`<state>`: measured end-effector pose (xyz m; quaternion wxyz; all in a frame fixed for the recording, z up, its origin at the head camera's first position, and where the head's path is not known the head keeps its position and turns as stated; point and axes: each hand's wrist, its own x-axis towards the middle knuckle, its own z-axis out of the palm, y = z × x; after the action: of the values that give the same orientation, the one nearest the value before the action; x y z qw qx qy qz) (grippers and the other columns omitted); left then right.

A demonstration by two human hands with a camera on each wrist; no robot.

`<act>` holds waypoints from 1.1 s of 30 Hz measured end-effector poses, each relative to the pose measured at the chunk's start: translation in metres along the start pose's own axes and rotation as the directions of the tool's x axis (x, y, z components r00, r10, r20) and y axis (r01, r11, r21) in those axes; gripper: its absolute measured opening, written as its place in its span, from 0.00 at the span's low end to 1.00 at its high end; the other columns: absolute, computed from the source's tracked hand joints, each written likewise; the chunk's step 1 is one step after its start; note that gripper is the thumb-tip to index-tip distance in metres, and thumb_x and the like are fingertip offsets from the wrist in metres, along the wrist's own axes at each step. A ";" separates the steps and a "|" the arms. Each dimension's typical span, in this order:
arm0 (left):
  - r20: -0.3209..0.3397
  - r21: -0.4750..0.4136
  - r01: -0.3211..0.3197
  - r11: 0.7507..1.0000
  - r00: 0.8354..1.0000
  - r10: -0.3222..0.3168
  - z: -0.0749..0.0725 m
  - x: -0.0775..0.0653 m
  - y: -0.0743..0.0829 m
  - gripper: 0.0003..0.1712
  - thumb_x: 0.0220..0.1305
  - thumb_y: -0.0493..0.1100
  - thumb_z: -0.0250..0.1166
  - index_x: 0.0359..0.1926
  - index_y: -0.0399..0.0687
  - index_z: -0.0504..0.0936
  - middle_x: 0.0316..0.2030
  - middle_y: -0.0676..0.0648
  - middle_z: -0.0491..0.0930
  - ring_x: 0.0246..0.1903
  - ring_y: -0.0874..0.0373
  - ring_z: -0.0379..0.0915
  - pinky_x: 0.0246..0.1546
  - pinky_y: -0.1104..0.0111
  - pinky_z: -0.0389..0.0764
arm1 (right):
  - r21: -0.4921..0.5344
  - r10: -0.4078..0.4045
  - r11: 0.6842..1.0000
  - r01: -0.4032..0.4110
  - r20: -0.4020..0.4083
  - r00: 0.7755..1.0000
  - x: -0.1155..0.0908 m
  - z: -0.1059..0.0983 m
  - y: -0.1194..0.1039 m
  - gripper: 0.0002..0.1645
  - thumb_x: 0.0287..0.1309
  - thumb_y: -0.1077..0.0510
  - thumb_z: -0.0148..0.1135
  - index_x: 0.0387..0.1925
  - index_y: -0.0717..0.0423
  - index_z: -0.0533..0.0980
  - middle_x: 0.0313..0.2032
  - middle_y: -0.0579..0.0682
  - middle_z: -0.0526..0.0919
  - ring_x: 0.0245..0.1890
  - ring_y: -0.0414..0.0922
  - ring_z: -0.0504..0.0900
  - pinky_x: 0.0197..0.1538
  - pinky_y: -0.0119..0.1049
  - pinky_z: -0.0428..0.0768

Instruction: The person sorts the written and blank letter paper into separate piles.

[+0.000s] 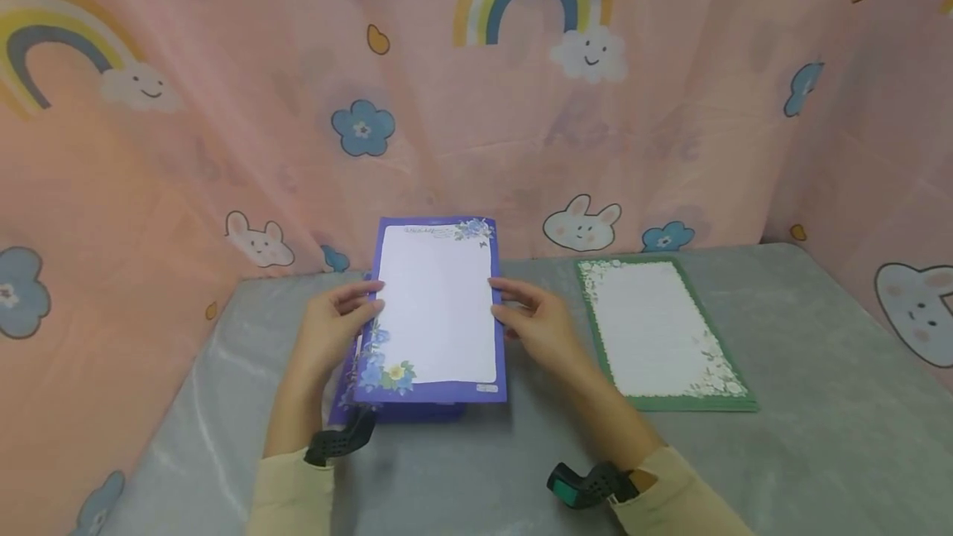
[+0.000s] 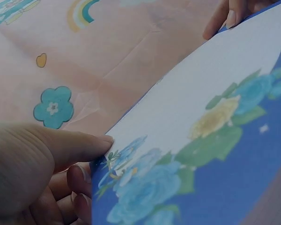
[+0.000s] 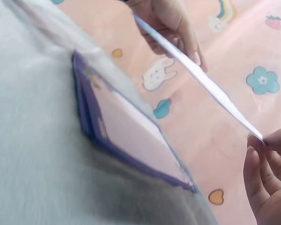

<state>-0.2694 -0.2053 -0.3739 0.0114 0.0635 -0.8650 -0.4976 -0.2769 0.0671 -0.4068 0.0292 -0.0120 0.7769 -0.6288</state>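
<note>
In the head view, a sheet of letter paper (image 1: 439,304) with a purple border and blue flowers is held up between both hands. My left hand (image 1: 331,321) pinches its left edge, thumb on the face and fingers behind, as the left wrist view also shows. On the opposite edge, my right hand (image 1: 539,325) pinches the paper the same way. Below lies a stack of purple-bordered letter paper (image 1: 424,413), largely covered by the raised sheet. The right wrist view shows that stack (image 3: 131,126) apart from the sheet (image 3: 201,79), which appears nearly edge-on.
A stack of green-bordered letter paper (image 1: 663,329) with white flowers lies to the right on the grey cloth-covered table (image 1: 826,404). Behind the table hangs a pink curtain (image 1: 462,147) with rainbows, rabbits and flowers. Each wrist wears a black band (image 1: 342,437).
</note>
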 end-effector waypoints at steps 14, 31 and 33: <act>-0.064 -0.014 0.033 0.999 0.997 -0.034 -0.011 0.002 -0.004 0.19 0.70 0.46 0.65 0.60 0.50 0.83 0.45 0.41 0.85 0.33 0.59 0.73 0.33 0.74 0.76 | 0.131 -0.006 0.991 0.010 -0.032 0.999 0.009 0.018 -0.011 0.21 0.66 0.61 0.64 0.59 0.49 0.81 0.54 0.54 0.85 0.37 0.43 0.87 0.42 0.40 0.86; -0.113 0.127 0.039 0.991 0.993 -0.025 -0.015 0.003 -0.014 0.17 0.70 0.41 0.63 0.57 0.44 0.84 0.47 0.38 0.84 0.42 0.52 0.75 0.36 0.74 0.76 | 0.058 -0.043 0.998 0.040 0.048 0.998 0.007 0.039 0.007 0.23 0.63 0.68 0.64 0.59 0.52 0.81 0.54 0.59 0.84 0.28 0.48 0.82 0.37 0.46 0.87; -0.112 0.155 0.045 0.987 0.993 -0.027 -0.014 0.004 -0.018 0.17 0.70 0.40 0.63 0.57 0.43 0.84 0.48 0.37 0.84 0.42 0.50 0.75 0.37 0.73 0.75 | 0.043 -0.036 0.999 0.033 0.056 0.998 0.007 0.043 0.010 0.23 0.63 0.68 0.63 0.58 0.52 0.82 0.54 0.59 0.84 0.27 0.46 0.82 0.36 0.43 0.87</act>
<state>-0.2707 -0.2268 -0.3826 0.0449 0.1072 -0.8983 -0.4237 -0.2808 0.0270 -0.4260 0.0405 -0.0426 0.7620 -0.6449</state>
